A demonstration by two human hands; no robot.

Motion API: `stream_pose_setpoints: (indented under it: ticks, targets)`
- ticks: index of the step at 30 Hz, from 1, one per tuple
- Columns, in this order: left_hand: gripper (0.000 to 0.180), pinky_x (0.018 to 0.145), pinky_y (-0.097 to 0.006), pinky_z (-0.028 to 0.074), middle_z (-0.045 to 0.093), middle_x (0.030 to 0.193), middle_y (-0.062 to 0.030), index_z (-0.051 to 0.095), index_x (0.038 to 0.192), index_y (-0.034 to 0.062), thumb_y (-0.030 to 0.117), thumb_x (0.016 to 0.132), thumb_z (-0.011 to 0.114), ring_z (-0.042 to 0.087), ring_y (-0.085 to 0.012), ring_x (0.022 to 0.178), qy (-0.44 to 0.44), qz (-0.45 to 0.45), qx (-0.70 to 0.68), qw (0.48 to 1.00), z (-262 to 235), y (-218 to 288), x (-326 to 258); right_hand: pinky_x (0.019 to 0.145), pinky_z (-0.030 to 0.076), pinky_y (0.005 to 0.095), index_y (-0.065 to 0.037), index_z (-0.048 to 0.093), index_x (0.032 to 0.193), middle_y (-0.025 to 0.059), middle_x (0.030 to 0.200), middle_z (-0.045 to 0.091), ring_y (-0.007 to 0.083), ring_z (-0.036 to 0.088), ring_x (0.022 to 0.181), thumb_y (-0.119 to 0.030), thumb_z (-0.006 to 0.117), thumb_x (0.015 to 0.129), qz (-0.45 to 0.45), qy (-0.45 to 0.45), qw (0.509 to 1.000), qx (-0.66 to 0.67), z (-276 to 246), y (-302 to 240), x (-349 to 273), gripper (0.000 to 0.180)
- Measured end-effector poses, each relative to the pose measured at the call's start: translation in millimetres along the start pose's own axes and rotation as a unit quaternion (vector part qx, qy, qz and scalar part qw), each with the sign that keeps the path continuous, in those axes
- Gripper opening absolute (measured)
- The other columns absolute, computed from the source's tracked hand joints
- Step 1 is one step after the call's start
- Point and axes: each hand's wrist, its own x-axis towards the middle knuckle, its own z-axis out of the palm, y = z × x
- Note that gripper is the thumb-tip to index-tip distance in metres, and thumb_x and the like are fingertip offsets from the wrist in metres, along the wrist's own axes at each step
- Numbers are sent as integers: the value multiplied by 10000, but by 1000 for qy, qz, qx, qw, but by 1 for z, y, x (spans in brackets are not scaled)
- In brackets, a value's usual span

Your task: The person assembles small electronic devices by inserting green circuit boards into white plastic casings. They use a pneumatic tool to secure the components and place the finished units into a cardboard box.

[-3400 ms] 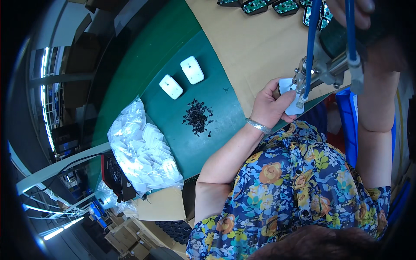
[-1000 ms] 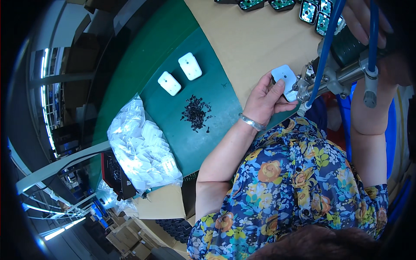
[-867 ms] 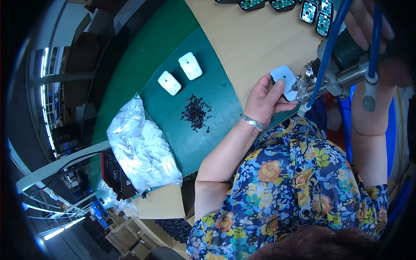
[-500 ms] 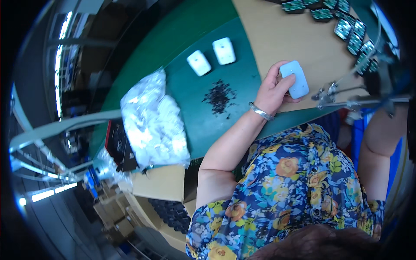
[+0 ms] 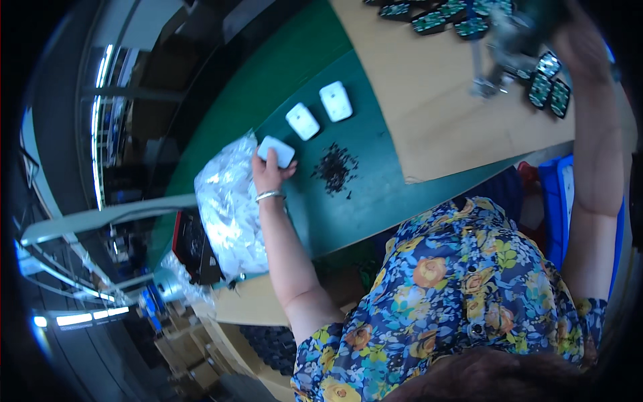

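Out at the left, my left hand [image 5: 269, 177] is closed around a white rounded plastic casing [image 5: 276, 151], with the thumb on its face. It is over the right edge of a clear plastic bag [image 5: 231, 214] full of white pieces. Two similar white casings, a nearer one [image 5: 303, 121] and a farther one [image 5: 335, 102], lie on the green tabletop [image 5: 362, 187]. Beside them is a pile of small dark pieces [image 5: 335, 167]. At the far upper right my right hand [image 5: 581, 47] is dark and smeared, fingers unclear, next to a blurred metal tool [image 5: 495, 74].
A cardboard sheet [image 5: 429, 120] covers the table's right part. Several black shells with green circuit boards [image 5: 540, 90] lie on it. A blue bin [image 5: 557, 194] stands at the right. Cardboard boxes [image 5: 184, 345] and an open carton [image 5: 248, 308] are below left.
My left hand has carried the white casing from over the cardboard leftward to the bag. My right hand and the metal tool have moved up and away, toward the circuit boards.
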Motion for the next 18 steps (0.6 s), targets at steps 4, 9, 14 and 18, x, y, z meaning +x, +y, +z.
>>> stream_pose_setpoints:
  ticks: [4, 9, 14, 18]
  targets:
    - [387, 357, -249, 426, 590, 809, -127, 405, 1148, 31, 281, 867, 499, 579, -177, 472, 44, -20, 185, 982, -10, -15, 18, 781, 480, 309, 13, 476, 1025, 117, 882, 591, 167, 587, 810, -200, 620, 798, 70, 24, 997, -11, -3, 13, 20, 343]
    - [546, 676, -345, 471, 537, 1007, -204, 439, 1167, -64, 334, 816, 571, 565, -269, 813, 208, 215, 536, 789, -5, 12, 16, 919, 376, 282, 58, 402, 1205, 120, 1104, 527, 174, 491, 1026, -256, 634, 798, 103, 3, 986, -134, -34, -5, 20, 564]
    - [325, 611, -237, 438, 575, 826, -68, 550, 1048, -9, 150, 775, 632, 526, -133, 681, 75, 285, 274, 915, 100, 74, -76, 903, 396, 279, 15, 386, 1233, 112, 1121, 517, 170, 492, 1047, -151, 523, 866, 68, 49, 960, -269, -84, -18, -42, 425]
    - [401, 689, -288, 480, 567, 997, -125, 531, 1072, 13, 154, 725, 675, 583, -192, 781, -252, 429, 297, 815, 243, 78, -122, 828, 426, 268, 5, 547, 1072, 64, 973, 587, 137, 554, 922, -120, 489, 880, 46, 286, 905, -311, -134, 9, -135, 237]
